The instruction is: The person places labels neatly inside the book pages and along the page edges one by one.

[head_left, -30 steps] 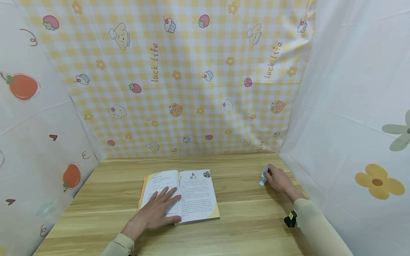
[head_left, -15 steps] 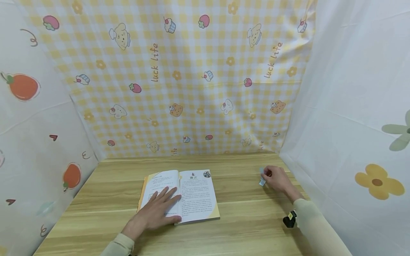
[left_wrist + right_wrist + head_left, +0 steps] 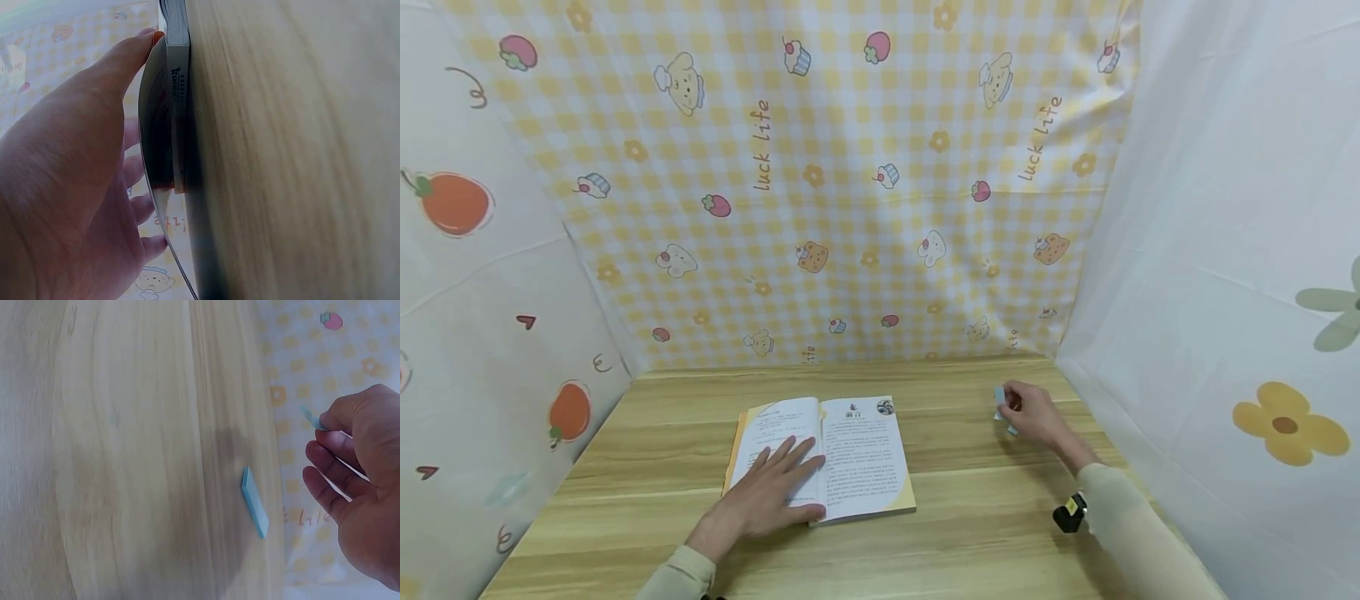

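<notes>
An open book [image 3: 865,458] lies on the wooden table, with printed text on both pages. My left hand [image 3: 767,492] rests with spread fingers on its left page, the thumb by the lower end of the gutter. In the left wrist view the edge of that page [image 3: 145,134] bows outward under the palm. At the right, my right hand [image 3: 1033,414] pinches a small light-blue sticky note [image 3: 310,417] between thumb and index finger, above the table. Below it, a light-blue sticky-note pad [image 3: 254,503] lies on the wood, partly hidden by the hand in the head view.
Patterned cloth hangs behind the table [image 3: 955,533], with a yellow checked sheet [image 3: 850,208] at the back and white sheets at both sides. A black device [image 3: 1070,512] is strapped at the right wrist.
My right hand has lifted a sticky note off the pad and moved slightly left with it. The pad stays on the table. My left hand has not moved on the book.
</notes>
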Action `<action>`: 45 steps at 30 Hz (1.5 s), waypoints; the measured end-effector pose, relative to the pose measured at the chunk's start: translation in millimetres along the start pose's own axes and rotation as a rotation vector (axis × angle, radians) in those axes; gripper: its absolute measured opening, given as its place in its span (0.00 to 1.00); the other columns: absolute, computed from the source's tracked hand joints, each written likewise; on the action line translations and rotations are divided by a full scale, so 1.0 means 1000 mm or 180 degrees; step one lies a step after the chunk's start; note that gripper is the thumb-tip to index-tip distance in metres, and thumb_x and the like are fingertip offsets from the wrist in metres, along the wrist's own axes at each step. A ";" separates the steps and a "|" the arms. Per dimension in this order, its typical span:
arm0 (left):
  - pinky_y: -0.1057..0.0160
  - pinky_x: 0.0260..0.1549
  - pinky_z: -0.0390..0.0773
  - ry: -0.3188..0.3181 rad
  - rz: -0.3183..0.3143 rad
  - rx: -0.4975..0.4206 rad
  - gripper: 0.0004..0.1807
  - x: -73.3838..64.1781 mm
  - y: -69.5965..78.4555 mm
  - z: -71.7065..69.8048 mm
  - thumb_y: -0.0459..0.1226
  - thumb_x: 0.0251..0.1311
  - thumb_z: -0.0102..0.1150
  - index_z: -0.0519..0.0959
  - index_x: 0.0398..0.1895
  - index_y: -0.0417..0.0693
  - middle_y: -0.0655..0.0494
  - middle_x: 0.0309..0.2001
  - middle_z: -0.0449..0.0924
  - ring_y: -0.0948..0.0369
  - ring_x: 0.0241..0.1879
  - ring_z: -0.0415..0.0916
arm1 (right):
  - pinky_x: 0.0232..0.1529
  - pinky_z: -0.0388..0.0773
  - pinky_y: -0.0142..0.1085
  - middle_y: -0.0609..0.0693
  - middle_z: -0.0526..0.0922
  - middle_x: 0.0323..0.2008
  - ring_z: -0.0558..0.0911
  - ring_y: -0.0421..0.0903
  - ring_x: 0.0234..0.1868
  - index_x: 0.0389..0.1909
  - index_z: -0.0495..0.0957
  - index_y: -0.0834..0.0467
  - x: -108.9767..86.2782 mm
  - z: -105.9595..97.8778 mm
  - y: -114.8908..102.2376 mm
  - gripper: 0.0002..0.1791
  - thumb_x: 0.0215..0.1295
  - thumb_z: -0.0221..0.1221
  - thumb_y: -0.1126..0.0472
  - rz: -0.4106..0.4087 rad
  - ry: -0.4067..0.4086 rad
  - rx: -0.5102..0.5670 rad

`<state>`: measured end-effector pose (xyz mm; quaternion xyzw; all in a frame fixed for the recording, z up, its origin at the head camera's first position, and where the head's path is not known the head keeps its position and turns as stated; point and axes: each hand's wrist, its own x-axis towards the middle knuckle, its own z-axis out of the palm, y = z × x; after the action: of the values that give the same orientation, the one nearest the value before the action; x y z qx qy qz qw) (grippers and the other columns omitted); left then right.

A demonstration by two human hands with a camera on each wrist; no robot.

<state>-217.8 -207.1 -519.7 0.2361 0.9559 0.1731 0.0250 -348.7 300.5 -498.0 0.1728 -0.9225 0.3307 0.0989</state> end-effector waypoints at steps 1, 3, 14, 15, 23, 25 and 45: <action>0.20 0.86 0.51 -0.0001 -0.0007 0.0002 0.50 0.000 0.000 0.000 0.71 0.73 0.62 0.71 0.87 0.52 0.44 0.92 0.56 0.33 0.92 0.50 | 0.33 0.80 0.28 0.50 0.87 0.33 0.81 0.38 0.33 0.44 0.84 0.64 0.001 0.001 -0.002 0.04 0.74 0.67 0.69 -0.0008 -0.0027 0.0005; 0.20 0.87 0.50 -0.0004 -0.0016 -0.0002 0.50 0.001 -0.001 0.001 0.72 0.73 0.62 0.71 0.87 0.53 0.44 0.92 0.56 0.34 0.92 0.49 | 0.33 0.78 0.28 0.49 0.86 0.33 0.80 0.39 0.33 0.47 0.84 0.65 0.002 0.004 -0.006 0.05 0.74 0.66 0.69 -0.0034 -0.0065 -0.0001; 0.20 0.87 0.50 -0.0011 -0.0028 -0.0009 0.52 -0.001 -0.003 0.002 0.74 0.72 0.59 0.70 0.87 0.52 0.44 0.92 0.55 0.34 0.92 0.49 | 0.32 0.79 0.30 0.50 0.86 0.32 0.80 0.38 0.32 0.51 0.83 0.66 0.006 0.016 -0.024 0.08 0.74 0.62 0.71 -0.0158 -0.0143 0.0049; 0.20 0.87 0.50 -0.0008 -0.0028 -0.0009 0.52 -0.001 -0.003 0.002 0.74 0.72 0.59 0.70 0.87 0.53 0.44 0.92 0.55 0.34 0.92 0.49 | 0.33 0.79 0.30 0.49 0.86 0.32 0.80 0.39 0.32 0.51 0.83 0.65 0.006 0.016 -0.025 0.08 0.74 0.62 0.71 -0.0145 -0.0158 0.0069; 0.21 0.87 0.51 -0.0003 -0.0036 0.0023 0.51 0.000 -0.002 -0.001 0.73 0.73 0.60 0.70 0.87 0.53 0.44 0.92 0.56 0.34 0.92 0.49 | 0.30 0.79 0.29 0.53 0.86 0.35 0.80 0.40 0.31 0.52 0.82 0.65 0.005 0.021 -0.034 0.10 0.73 0.64 0.71 -0.0163 -0.0189 0.0201; 0.21 0.87 0.51 -0.0002 -0.0041 0.0036 0.51 0.001 -0.001 -0.002 0.73 0.72 0.60 0.70 0.87 0.53 0.44 0.92 0.56 0.34 0.92 0.49 | 0.29 0.79 0.29 0.54 0.86 0.35 0.80 0.40 0.31 0.53 0.82 0.66 0.005 0.023 -0.036 0.10 0.73 0.64 0.71 -0.0140 -0.0211 0.0231; 0.20 0.86 0.51 0.0009 -0.0015 0.0003 0.50 0.000 -0.001 0.000 0.72 0.73 0.62 0.71 0.87 0.53 0.44 0.92 0.57 0.33 0.92 0.50 | 0.35 0.83 0.27 0.53 0.91 0.39 0.83 0.37 0.34 0.44 0.87 0.58 0.008 0.041 -0.052 0.05 0.74 0.67 0.70 -0.0300 -0.0309 0.0399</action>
<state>-218.1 -207.7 -520.0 0.2336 0.9565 0.1728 0.0239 -338.9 234.7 -496.9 0.2376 -0.8945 0.3741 0.0585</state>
